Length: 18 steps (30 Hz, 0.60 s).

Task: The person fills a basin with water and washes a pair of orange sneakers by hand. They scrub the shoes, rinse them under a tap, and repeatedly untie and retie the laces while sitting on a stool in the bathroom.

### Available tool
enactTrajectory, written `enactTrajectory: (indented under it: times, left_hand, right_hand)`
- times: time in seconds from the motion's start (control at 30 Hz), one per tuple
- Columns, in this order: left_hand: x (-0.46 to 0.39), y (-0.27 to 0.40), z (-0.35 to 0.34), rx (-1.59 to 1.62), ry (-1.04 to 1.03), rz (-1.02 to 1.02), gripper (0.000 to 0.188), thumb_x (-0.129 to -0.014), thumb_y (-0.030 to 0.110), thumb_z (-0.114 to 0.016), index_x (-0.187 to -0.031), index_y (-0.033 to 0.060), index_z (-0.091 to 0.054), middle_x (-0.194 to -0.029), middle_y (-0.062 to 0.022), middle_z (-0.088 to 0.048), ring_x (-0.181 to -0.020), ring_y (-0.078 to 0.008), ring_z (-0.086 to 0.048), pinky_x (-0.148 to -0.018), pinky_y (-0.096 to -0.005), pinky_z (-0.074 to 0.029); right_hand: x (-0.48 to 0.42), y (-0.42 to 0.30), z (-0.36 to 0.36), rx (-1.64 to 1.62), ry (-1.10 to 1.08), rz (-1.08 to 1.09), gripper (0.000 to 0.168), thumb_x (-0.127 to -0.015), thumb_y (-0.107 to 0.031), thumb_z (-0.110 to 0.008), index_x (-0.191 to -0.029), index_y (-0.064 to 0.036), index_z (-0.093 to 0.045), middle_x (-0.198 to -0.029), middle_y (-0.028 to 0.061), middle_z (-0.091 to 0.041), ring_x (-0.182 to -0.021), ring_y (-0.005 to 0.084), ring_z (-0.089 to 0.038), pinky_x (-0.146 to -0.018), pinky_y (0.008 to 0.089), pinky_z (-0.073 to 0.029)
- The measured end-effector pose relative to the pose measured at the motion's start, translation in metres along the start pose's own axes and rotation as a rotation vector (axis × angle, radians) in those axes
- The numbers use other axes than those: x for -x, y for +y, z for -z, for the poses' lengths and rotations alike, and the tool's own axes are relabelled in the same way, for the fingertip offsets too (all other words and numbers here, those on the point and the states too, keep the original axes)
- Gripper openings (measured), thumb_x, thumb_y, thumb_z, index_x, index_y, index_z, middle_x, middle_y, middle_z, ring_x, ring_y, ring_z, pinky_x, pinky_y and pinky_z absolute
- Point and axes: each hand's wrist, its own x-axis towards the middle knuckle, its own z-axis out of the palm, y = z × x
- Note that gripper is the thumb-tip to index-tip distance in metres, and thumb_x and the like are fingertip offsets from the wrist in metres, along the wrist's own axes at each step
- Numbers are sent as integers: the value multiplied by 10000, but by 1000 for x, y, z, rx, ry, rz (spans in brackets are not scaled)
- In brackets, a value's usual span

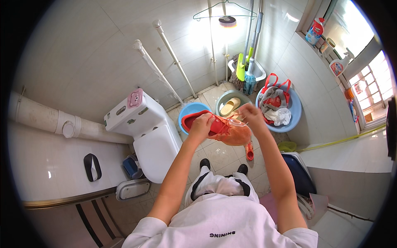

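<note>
My left hand (201,126) grips an orange-red sports shoe (238,134) at its collar, the thumb side reaching into the opening. The shoe is held up in front of me, its toe pointing right. Beside its laces is my right hand (252,117), slightly blurred, with the fingers bent close to a lace; whether they pinch it I cannot tell. Below, on the tiled floor, stands another orange-red shoe (249,151), partly hidden by the held one.
A blue basin (192,109), a grey-green basin (221,98) with cream slippers and a larger blue basin (296,111) with cloth items stand ahead. Mops (250,79) lean in the corner. A white toilet (158,152) is at the left; bottles line the windowsill at the right.
</note>
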Motion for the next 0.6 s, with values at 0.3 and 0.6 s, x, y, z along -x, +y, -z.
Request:
enactTrajectory:
  times: [0.3, 0.6]
  left_hand:
    - [-6, 2, 1, -21, -13, 22, 204, -889, 194, -523, -817, 3, -520, -826, -202, -574, -793, -393, -557, -674, -455, -433]
    - [-6, 2, 6, -19, -32, 53, 219, -895, 205, -513, -815, 1, -523, -835, -200, -586, -795, -399, -562, -674, -458, -438]
  right_hand:
    - [22, 0, -35, 695, 22, 601, 162, -685, -65, -684, -842, -75, -644, -899, 73, -573, -816, 236, -550, -758, 331, -459]
    - [1, 12, -21, 182, 82, 227, 70, -799, -134, -624, -848, -85, -634, -816, 29, -564, -781, 152, -543, -710, 276, -449]
